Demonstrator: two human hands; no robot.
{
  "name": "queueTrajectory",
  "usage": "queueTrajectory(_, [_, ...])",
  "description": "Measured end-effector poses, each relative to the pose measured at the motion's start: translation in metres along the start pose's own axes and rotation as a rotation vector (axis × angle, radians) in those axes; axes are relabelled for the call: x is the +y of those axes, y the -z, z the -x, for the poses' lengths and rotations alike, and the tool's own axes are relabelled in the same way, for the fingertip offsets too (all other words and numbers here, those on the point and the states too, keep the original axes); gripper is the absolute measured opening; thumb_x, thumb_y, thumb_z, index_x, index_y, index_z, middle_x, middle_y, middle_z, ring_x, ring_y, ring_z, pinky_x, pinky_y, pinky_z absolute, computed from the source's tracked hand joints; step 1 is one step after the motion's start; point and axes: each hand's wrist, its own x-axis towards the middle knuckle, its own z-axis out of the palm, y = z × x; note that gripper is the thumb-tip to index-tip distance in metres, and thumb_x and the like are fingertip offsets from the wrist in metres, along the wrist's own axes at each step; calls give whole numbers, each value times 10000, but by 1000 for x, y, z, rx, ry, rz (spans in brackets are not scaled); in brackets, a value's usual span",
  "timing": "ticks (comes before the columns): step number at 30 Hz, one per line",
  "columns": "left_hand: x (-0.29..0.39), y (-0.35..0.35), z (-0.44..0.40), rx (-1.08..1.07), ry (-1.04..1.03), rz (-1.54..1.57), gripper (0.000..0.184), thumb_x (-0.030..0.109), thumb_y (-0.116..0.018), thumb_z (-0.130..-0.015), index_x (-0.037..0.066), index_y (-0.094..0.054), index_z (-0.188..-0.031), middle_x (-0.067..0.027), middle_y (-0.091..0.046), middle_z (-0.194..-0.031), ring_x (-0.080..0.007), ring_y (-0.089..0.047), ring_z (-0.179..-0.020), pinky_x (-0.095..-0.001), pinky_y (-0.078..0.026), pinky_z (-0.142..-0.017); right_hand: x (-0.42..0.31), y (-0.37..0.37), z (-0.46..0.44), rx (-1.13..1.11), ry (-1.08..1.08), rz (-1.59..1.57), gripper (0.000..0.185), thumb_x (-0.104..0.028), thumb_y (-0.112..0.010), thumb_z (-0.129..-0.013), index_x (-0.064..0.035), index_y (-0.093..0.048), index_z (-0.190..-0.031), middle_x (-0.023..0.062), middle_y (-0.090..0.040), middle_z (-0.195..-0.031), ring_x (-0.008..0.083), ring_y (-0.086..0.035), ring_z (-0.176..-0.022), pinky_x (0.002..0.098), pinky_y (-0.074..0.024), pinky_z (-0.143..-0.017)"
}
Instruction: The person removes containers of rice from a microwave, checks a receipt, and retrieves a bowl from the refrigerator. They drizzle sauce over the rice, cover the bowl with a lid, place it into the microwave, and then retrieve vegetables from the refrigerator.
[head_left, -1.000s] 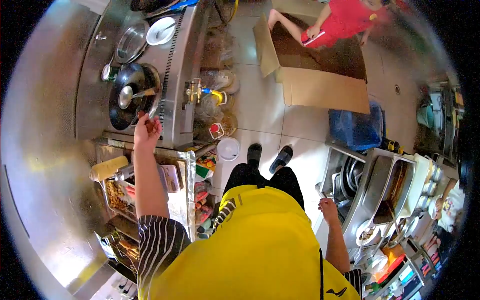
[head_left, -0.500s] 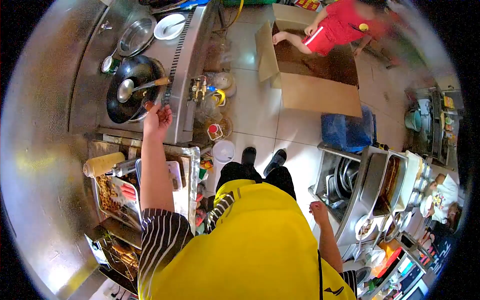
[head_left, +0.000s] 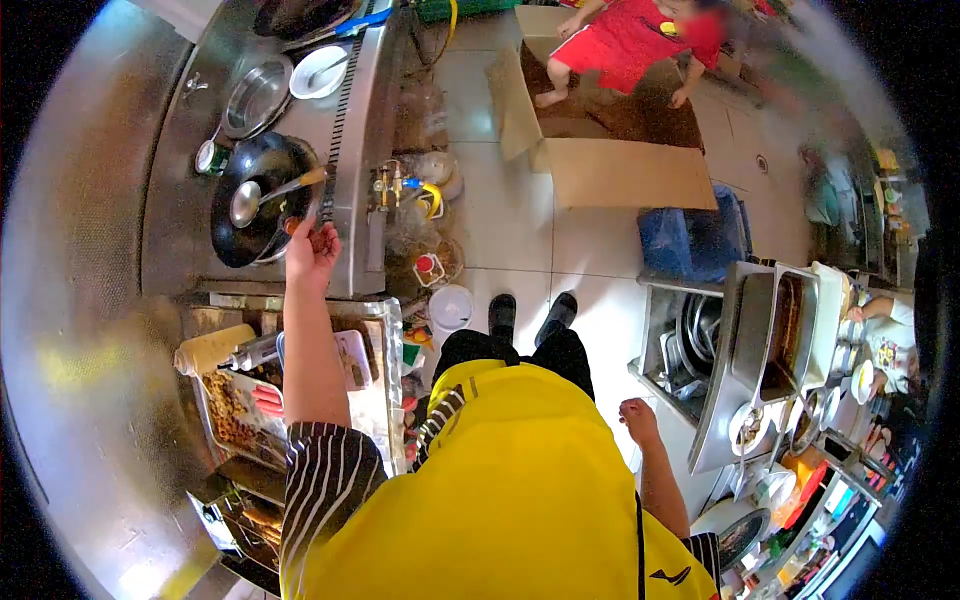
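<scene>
My left hand (head_left: 312,252) reaches to the near edge of a black wok (head_left: 232,225) on the steel stove, its fingers curled at the wok's brown handle (head_left: 291,226). A ladle (head_left: 245,203) rests in the wok, its wooden handle lying across the rim toward the right. Nobody holds the ladle. My right hand (head_left: 638,418) hangs beside my yellow apron with fingers curled, and nothing shows in it. A metal pan (head_left: 257,97) and a white bowl (head_left: 318,73) with a spoon in it sit beyond the wok.
A person in red (head_left: 632,45) is in an open cardboard box (head_left: 630,176) on the floor. Left of me stands a foil-edged table (head_left: 390,350) with food trays. Blue crate (head_left: 690,243), steel counter (head_left: 722,425) and another person's arm (head_left: 872,309) are at the right.
The view has shifted slightly. The person in red has moved from sitting upright to leaning within the box, one arm reaching down. My left hand stays at the wok handle; the ladle remains in the wok.
</scene>
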Motion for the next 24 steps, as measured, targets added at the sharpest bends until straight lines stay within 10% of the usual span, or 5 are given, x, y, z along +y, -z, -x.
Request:
queueTrajectory(14, [-46, -8, 38, -233, -6, -62, 185, 261, -620, -898, 81, -579, -917, -35, -603, -795, -141, -571, -684, -266, -481, -625, 20, -24, 34, 69, -68, -38, 173, -124, -533, -923, 25, -579, -999, 83, -628, -872, 155, -598, -752, 287, -524, -692])
queueTrajectory(24, [-229, -14, 106, -715, 34, -902, 186, 182, -589, -902, -3, -600, -902, -81, -661, -800, -157, -620, -721, -282, -498, -681, 49, -48, 90, 72, -152, -36, 218, -143, -560, -898, 39, -587, -1016, 110, -642, -881, 176, -612, -777, 291, -499, -719])
